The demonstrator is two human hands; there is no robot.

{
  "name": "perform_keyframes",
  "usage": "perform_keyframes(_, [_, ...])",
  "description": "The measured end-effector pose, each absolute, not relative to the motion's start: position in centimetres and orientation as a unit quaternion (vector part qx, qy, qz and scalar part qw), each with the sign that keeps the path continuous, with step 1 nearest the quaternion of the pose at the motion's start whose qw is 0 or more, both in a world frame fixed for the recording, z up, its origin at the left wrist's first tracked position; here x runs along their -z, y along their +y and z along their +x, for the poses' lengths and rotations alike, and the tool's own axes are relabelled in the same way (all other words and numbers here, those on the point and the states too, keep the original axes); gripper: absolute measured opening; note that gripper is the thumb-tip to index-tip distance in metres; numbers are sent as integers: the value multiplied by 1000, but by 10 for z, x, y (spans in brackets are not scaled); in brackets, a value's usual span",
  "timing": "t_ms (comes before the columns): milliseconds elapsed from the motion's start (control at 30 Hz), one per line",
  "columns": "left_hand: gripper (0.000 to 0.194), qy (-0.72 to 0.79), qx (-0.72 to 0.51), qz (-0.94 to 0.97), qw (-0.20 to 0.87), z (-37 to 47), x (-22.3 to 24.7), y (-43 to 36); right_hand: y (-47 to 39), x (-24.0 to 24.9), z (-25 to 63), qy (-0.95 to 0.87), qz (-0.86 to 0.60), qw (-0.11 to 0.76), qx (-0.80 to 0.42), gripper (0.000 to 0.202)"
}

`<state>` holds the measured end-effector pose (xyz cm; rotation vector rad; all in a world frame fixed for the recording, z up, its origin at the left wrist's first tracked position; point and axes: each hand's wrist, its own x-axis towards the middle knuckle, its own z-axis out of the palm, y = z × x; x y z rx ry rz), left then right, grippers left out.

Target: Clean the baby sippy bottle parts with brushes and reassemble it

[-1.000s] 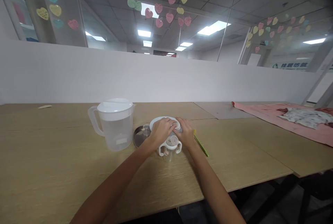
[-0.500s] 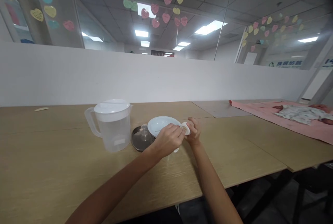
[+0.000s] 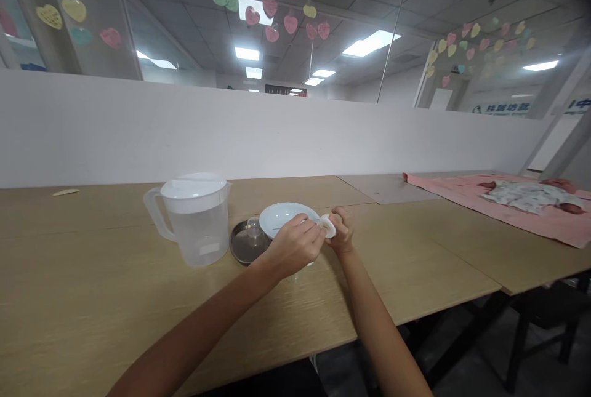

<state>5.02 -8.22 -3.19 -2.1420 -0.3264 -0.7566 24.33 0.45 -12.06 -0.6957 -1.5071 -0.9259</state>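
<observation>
My right hand [image 3: 340, 229] grips a small white ring-shaped piece [image 3: 329, 226], its opening turned towards my left hand. The fingers of my left hand [image 3: 298, 244] are pinched together at the edge of that ring; whatever is between them is hidden. Just behind the hands stands a white bowl [image 3: 277, 215]. Below my left hand, a clear object [image 3: 296, 275] shows only in part on the table. To the left is a round metal tray [image 3: 241, 248] with a small clear cup [image 3: 253, 231] in it.
A lidded clear plastic jug [image 3: 201, 231] stands left of the tray. Far left lies a thin pale strip [image 3: 66, 192]. On the right, a doll in patterned clothes [image 3: 521, 196] lies on a pink cloth [image 3: 462, 194]. A white wall [image 3: 286, 138] rises behind the table [image 3: 115, 286].
The view has shifted slightly. Both hands stay together at the white ring, which has turned a little; the left fingers have moved only slightly.
</observation>
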Motion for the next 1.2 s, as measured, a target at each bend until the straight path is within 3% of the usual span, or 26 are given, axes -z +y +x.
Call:
perform_keyframes(300, [23,-161,289,-865,378,46,34,-77,5,124,239,-665,-327,563,365,33])
perform_keyframes(700, [25,-170,295,-880,332,51,36,-86,3,123,237,-630,-396,554,373,26])
perform_keyframes(867, [22,-259,381,-865,197,50,38,-77,-7,119,222,-606,-404,592,345,35])
perform_keyframes(967, [31,-300,444,-840,85,34,48,-68,-20,112,206,-583,-434,621,293,36])
perform_keyframes(1200, [51,-292,445,-844,-57,-3,115,-68,-43,100,183,-594,-373,690,178,34])
